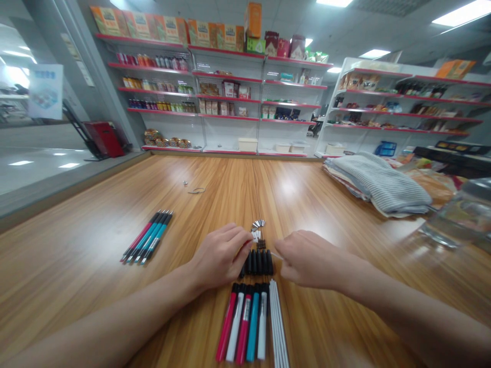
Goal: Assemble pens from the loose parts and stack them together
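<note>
My left hand (222, 255) is closed in a pinch beside small white pen parts (257, 235); what its fingertips hold is hidden. Closed too, my right hand (307, 259) grips a thin white pen refill (275, 255) whose end points left. Between the hands stands a row of black pen grips (259, 262), partly covered by the left fingers. Dark springs (261, 244) and silver cone tips (259, 223) lie just beyond. Closer to me are red, white and teal pen barrels (244, 324), with several white refills (279, 327) at their right.
Several whole pens (148, 236) lie left on the wooden table (103, 312). A wire loop (197, 190) rests farther back. Folded cloths (378, 181) and a clear glass jar (456, 217) occupy the right side. Stocked shelves (226, 118) stand behind.
</note>
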`<state>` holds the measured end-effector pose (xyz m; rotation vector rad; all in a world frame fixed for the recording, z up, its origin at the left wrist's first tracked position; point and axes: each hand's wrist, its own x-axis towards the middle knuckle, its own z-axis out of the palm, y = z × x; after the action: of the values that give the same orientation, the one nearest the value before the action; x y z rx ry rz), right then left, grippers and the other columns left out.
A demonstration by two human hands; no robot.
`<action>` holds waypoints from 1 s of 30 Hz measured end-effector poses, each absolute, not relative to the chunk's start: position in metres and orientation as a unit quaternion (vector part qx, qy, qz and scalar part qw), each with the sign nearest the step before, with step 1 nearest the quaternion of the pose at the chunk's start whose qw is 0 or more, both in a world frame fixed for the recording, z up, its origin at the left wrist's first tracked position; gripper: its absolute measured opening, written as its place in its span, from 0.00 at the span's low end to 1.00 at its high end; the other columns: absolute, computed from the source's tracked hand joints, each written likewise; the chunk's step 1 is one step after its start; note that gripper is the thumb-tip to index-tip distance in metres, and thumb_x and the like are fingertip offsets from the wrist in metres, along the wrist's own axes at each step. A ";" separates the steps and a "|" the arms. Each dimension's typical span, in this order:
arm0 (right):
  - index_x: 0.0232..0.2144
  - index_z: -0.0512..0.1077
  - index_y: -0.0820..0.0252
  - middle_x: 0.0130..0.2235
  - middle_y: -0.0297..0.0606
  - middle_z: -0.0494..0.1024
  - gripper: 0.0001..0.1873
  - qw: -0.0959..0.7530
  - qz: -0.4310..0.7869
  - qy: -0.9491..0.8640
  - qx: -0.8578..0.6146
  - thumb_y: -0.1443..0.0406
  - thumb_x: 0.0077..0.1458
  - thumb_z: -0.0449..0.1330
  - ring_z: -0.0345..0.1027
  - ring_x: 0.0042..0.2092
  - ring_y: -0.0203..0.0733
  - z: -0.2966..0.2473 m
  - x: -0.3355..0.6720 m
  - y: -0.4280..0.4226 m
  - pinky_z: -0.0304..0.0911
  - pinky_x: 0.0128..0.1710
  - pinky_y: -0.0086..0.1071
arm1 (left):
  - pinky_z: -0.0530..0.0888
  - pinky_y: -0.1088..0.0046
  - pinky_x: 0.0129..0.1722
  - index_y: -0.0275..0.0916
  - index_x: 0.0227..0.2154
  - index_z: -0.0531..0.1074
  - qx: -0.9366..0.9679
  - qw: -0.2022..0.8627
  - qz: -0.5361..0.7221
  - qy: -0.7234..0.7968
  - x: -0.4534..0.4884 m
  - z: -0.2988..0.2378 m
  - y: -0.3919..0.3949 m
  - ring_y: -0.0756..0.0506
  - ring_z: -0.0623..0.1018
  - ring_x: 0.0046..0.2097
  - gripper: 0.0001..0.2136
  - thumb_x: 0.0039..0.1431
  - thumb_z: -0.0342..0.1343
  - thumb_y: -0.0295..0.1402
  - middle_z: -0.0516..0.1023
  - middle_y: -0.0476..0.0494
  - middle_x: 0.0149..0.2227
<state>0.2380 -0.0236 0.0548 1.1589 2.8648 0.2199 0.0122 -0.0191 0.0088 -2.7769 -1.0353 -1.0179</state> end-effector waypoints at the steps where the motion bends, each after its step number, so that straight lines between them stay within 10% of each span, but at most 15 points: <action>1: 0.27 0.69 0.63 0.26 0.39 0.75 0.06 0.004 0.071 0.928 0.365 0.67 0.51 0.53 0.66 0.25 0.37 0.054 0.237 -0.023 0.44 0.23 0.30 | 0.66 0.70 0.35 0.36 0.35 0.68 -0.886 0.004 -0.326 -0.329 0.012 0.009 -0.019 0.47 0.69 0.34 0.05 0.62 0.47 0.27 0.72 0.44 0.32; 13: 0.39 0.63 0.63 0.34 0.39 0.71 0.07 -0.231 0.037 0.905 0.355 0.71 0.60 0.46 0.66 0.34 0.38 0.017 0.229 -0.008 0.57 0.32 0.30 | 0.67 0.69 0.37 0.37 0.35 0.67 -0.870 -0.005 -0.337 -0.360 0.010 0.003 -0.017 0.47 0.70 0.36 0.05 0.63 0.47 0.28 0.71 0.45 0.33; 30: 0.34 0.63 0.63 0.33 0.40 0.70 0.04 -0.278 0.044 0.896 0.343 0.72 0.57 0.49 0.61 0.34 0.40 0.013 0.227 -0.012 0.57 0.35 0.33 | 0.67 0.68 0.37 0.37 0.35 0.67 -0.871 0.002 -0.317 -0.374 0.010 0.003 -0.017 0.46 0.70 0.36 0.05 0.63 0.46 0.29 0.71 0.44 0.32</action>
<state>0.2267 -0.0124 0.0133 1.3226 3.4566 0.1714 0.0102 -0.0173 0.0032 -2.7339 -1.1751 -0.9960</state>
